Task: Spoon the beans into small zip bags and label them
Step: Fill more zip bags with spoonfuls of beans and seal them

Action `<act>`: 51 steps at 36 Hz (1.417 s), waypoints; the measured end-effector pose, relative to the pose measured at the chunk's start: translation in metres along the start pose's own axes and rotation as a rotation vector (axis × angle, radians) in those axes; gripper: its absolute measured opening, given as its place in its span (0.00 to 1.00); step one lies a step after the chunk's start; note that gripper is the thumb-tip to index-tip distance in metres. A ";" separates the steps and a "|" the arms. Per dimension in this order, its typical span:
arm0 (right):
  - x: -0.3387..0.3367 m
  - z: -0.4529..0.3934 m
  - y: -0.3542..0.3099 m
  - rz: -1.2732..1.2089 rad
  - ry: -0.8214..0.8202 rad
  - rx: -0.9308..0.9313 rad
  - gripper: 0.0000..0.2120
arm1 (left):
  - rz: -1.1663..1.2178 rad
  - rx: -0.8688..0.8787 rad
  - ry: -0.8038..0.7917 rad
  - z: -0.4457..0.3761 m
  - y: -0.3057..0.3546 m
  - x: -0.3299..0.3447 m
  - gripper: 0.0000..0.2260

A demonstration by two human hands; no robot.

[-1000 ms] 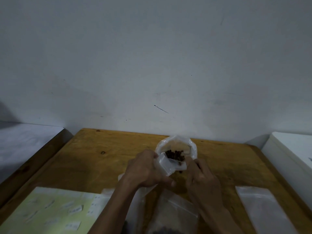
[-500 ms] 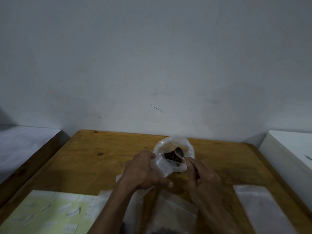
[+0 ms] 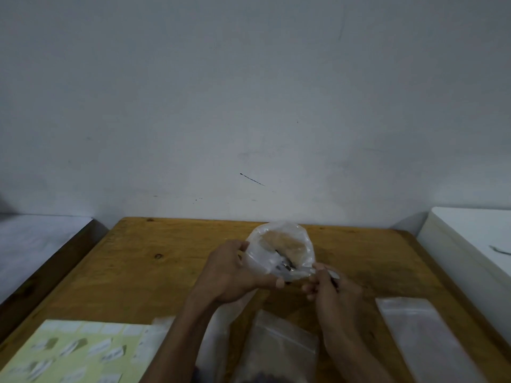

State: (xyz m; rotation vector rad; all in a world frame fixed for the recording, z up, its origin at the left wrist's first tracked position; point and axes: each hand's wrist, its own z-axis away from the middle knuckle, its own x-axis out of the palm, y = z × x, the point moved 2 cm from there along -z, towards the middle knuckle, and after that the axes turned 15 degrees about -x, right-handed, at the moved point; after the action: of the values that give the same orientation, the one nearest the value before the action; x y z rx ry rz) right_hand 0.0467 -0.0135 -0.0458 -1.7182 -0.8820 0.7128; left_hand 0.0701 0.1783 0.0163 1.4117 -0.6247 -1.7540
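Now the spoon [image 3: 287, 262] has dipped inside the clear bag [image 3: 279, 250], where half a second ago its bowl showed above the beans; a scoop seems underway. The bag is held above the table [image 3: 171, 261], toward twelve o'clock. The left hand [image 3: 235, 272] grips its nine-o'clock side; the right hand [image 3: 334, 291] pinches the spoon handle.
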 end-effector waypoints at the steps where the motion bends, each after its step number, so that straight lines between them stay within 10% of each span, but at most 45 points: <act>1: 0.000 -0.002 0.000 -0.051 0.022 0.062 0.08 | 0.034 -0.001 -0.009 0.000 0.002 -0.001 0.35; 17: -0.006 -0.015 -0.010 -0.289 0.073 0.264 0.05 | 0.038 -0.036 -0.116 -0.007 -0.006 -0.006 0.35; 23: -0.016 -0.023 -0.025 -0.275 0.049 0.157 0.06 | -0.083 -0.019 -0.048 -0.010 -0.017 0.002 0.54; 33: -0.030 -0.023 -0.068 -0.262 -0.101 0.006 0.07 | -0.051 0.056 0.049 -0.007 -0.019 0.008 0.47; 39: -0.025 -0.007 -0.082 0.039 -0.357 -0.445 0.12 | -0.026 0.064 0.045 -0.006 -0.016 0.010 0.45; 51: -0.015 -0.002 -0.025 0.425 -0.199 -0.595 0.07 | -0.016 0.059 0.066 -0.008 -0.022 0.012 0.49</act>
State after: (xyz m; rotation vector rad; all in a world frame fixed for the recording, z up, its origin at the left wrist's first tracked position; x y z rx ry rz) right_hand 0.0345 -0.0224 -0.0209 -2.4425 -0.9324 0.9797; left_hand 0.0713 0.1816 -0.0096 1.5123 -0.6363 -1.7066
